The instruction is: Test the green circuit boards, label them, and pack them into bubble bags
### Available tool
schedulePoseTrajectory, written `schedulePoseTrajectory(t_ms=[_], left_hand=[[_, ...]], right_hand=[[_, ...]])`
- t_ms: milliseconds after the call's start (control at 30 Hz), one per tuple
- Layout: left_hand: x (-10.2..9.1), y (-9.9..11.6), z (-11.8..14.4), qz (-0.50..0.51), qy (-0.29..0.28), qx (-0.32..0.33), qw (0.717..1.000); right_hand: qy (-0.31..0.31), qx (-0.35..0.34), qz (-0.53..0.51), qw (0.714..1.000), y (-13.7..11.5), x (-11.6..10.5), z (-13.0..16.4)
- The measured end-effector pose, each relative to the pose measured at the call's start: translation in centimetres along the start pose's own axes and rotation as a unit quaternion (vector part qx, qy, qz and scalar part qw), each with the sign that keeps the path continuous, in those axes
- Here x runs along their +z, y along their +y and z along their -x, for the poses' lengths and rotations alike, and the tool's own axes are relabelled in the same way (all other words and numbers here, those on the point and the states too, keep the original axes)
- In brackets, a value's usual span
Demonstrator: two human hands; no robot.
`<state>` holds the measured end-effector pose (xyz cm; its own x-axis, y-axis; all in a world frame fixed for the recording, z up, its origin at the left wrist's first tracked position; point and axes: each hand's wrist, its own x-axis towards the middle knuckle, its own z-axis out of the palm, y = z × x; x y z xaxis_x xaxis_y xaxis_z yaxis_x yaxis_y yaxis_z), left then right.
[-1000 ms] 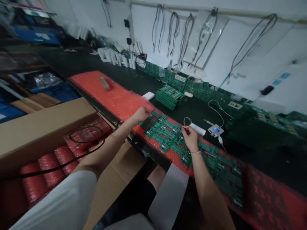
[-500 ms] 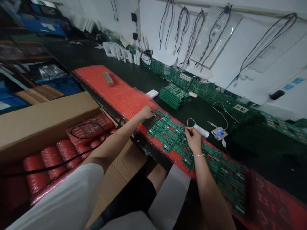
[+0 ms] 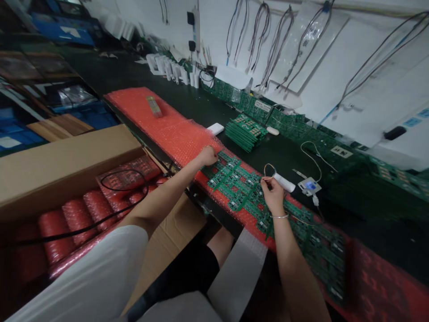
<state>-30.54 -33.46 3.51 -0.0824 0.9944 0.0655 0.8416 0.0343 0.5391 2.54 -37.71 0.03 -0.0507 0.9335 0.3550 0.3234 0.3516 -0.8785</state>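
A row of green circuit boards [image 3: 239, 185] lies on red bubble wrap [image 3: 134, 105] along the bench's front edge. My left hand [image 3: 208, 155] is at the far-left end of the row, its fingers pinched together low over a board; what is between them is hidden. Farther right, my right hand [image 3: 273, 194] pinches a thin multicoloured wire lead [image 3: 269, 165] above the boards, and the wire loops up over the fingertips. Just behind that hand lies a white cylinder [image 3: 284, 182]. A small meter with a lit blue display [image 3: 309, 185] sits to its right, with cables attached.
A stack of green boards [image 3: 246, 132] stands behind the row, beside a white box [image 3: 215, 129]. An open carton [image 3: 70, 156] with red-wrapped rolls is at lower left, crossed by a black cable [image 3: 83, 230]. Wire bundles [image 3: 258, 40] hang on the wall.
The view has shifted slightly, so the scene sits a little to the right. Both hands keep nearly the same places over the boards, and the right still holds the wire lead.
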Motion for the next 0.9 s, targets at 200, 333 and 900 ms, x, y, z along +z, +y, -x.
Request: schedulePoseTrajectory(t_ms=[200,333,900], left_hand=[[-0.6,0.2,0.5,-0.016,-0.004,-0.006,1.0],[-1.2,0.0,2.2,-0.002,0.004,0.021,1.0],[1.0,0.3,6.2,-0.16,-0.007,0.127,0.979]], right_hand=[[0.0,0.002,0.004,1.0,-0.1,0.1,0.0],[0.0,0.002,0.001,1.0,-0.2,0.0,0.0],[0.004,0.009,0.004,1.0,-0.7,0.1,0.1]])
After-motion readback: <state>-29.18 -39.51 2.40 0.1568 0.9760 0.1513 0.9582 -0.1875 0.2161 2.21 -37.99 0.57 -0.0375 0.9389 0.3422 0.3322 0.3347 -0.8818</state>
